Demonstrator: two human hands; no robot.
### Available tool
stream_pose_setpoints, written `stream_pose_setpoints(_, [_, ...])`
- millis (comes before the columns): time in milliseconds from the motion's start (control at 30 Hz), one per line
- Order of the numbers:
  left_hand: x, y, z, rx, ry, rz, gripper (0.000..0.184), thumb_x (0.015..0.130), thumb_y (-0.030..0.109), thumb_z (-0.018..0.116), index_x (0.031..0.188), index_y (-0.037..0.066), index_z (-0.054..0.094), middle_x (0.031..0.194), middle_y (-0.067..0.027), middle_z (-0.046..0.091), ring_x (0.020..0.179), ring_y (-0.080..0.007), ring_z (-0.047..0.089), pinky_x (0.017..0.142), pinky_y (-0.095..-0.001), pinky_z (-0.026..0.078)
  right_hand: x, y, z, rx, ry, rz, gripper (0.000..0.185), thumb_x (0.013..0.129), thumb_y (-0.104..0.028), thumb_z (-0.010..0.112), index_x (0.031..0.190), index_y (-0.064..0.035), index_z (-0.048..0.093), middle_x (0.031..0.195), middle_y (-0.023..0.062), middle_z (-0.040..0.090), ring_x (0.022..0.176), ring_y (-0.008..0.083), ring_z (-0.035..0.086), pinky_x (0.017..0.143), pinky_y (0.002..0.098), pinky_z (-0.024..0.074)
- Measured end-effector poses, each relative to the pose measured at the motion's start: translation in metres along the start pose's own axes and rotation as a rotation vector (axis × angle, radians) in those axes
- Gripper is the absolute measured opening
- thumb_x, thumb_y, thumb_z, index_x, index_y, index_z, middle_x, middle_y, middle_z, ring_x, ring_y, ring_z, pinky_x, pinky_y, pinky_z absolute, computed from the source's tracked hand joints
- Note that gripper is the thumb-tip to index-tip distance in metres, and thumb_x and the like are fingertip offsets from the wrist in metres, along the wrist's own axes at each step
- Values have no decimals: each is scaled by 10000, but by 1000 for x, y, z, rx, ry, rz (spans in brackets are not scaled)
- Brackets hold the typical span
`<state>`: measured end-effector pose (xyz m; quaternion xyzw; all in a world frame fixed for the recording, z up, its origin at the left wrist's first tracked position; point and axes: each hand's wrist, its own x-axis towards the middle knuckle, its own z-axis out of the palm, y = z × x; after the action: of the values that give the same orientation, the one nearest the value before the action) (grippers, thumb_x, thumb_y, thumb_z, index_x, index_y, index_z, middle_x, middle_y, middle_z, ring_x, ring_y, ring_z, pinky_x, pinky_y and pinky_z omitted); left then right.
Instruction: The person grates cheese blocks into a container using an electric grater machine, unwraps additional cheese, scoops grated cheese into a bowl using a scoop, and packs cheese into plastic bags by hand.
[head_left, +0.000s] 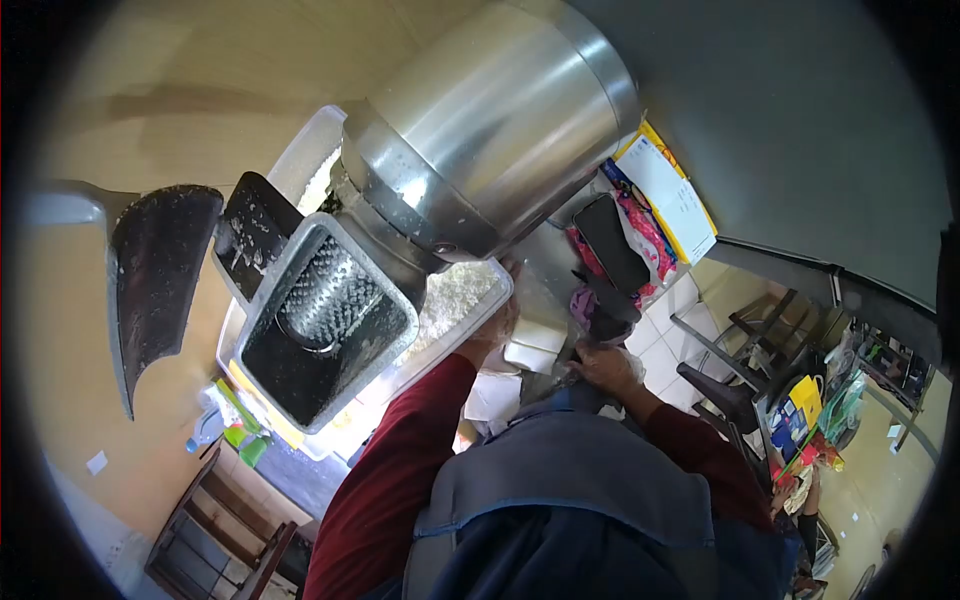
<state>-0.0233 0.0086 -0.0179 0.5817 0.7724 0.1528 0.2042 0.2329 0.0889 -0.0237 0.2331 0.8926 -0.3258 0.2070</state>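
Note:
A metal electric grater point(500, 120) stands in front of me, its square feed opening point(330, 320) showing a rough grating drum. Under it a white plastic tub point(505, 280) holds a heap of white gratings point(460, 300). My left hand point(490, 328) is at the tub's near right corner, its fingers mostly hidden. Beside it lies a white block, like cheese point(535, 343), partly wrapped in clear plastic point(545, 305). My right hand point(610, 370) is closed at the right end of that wrapping. The black pusher lever point(165, 280) is swung out to the left.
A dark phone point(610, 245) lies on pink packaging point(650, 235) near a yellow-edged paper point(670, 190). A purple bundle point(598, 312) sits just beyond my right hand. Green-capped bottles point(245, 435) are below left. Another person's hand point(825, 455) shows at far right among bags.

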Motion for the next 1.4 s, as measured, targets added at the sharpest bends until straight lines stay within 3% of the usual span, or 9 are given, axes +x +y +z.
stream_pose_setpoints(467, [-11,-10,29,-203,-162,-221,552,906,152,399,1445,134,280,1520,-103,212,1338,-339,312,1099,-392,286,5,8,20,-90,204,-158,413,892,-438,527,1006,-42,506,750,164,628,669,344,641,575,436,504])
stream_pose_setpoints(700, [-11,-5,27,132,-93,-171,519,942,197,355,1452,171,259,1517,-110,215,1360,-310,286,1124,-411,238,1,-3,3,-42,99,-56,357,899,-388,528,906,-31,547,806,175,626,765,349,640,679,453,497])
stream_pose_setpoints(833, [-19,0,25,227,104,-55,466,916,179,417,1381,155,397,1459,-133,325,1331,-324,329,1102,-427,274,4,7,13,-4,179,-147,398,899,-420,521,913,-23,548,824,202,640,781,372,638,702,463,496])
stream_pose_setpoints(900, [-40,13,17,-51,159,-88,477,866,150,484,1339,104,448,1381,-145,430,1304,-332,371,1094,-421,296,4,3,4,1,158,-149,415,896,-432,524,919,-18,547,833,213,643,796,384,634,713,469,494])
stream_pose_setpoints(933, [-56,30,10,-162,349,-108,534,815,94,578,1333,89,449,1352,-180,450,1256,-375,413,1069,-435,325,-1,-3,-8,52,114,-121,432,894,-441,524,949,-13,554,840,227,643,813,397,630,722,478,489])
stream_pose_setpoints(1067, [-125,57,25,-380,565,-340,624,787,103,663,1354,53,407,1337,-223,447,1209,-377,457,1026,-415,374,-1,-1,-3,116,161,-164,463,900,-444,520,1047,-7,568,866,266,637,849,432,615,734,499,474])
stream_pose_setpoints(1133, [-146,51,58,-1161,630,-627,692,785,125,705,1372,14,356,1333,-253,435,1208,-345,463,1004,-377,389,-6,-21,-12,162,153,-184,458,900,-438,523,1063,-13,572,870,264,638,853,432,615,738,498,473])
stream_pose_setpoints(1267, [-157,70,48,-1062,624,-643,780,839,212,675,1430,-12,217,1403,-238,359,1268,-312,401,1014,-404,389,-16,-44,-25,97,141,-190,428,890,-414,541,1077,-32,584,850,243,644,839,415,619,738,485,482])
stream_pose_setpoints(1400, [-154,89,30,-498,475,-537,953,742,274,754,1433,-29,173,1403,-267,334,1278,-377,375,1060,-414,331,-31,-33,-50,-98,329,-197,367,877,-356,561,995,-9,570,803,215,641,784,379,634,710,471,498])
